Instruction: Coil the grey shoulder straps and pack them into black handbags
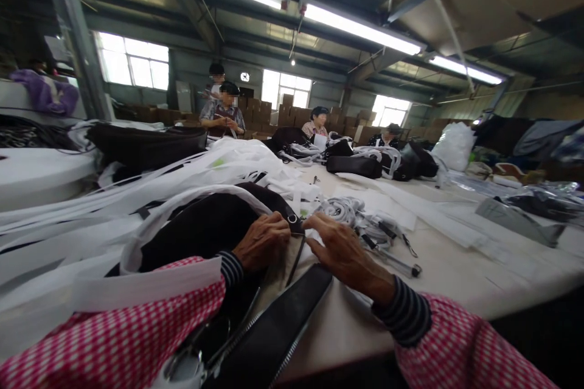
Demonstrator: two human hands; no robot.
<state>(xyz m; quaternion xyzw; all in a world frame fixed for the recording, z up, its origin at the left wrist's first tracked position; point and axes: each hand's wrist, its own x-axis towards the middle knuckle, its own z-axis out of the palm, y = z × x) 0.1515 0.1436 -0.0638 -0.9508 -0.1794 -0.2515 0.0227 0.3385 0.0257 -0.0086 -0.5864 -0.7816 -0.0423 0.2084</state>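
A black bag [201,231] with a white-wrapped handle [191,194] lies in front of me, its zipper edge toward me. My left hand [264,240] is closed on the bag's edge near its right end, the fingertips partly hidden. A small metal ring [292,218] shows just beyond that hand. At the same end of the bag is my right hand [335,249], its thumb and forefinger apart and the forefinger's tip close to the ring. A black strap-like piece with metal zipper teeth [278,322] stretches toward me below both hands.
Coiled grey-white straps with metal clips [347,213] lie beyond my right hand. White strips and sheets [237,161] are heaped at left. Farther back are black bags [353,165] and several co-workers. A grey piece [517,219] lies at right on the table [474,279].
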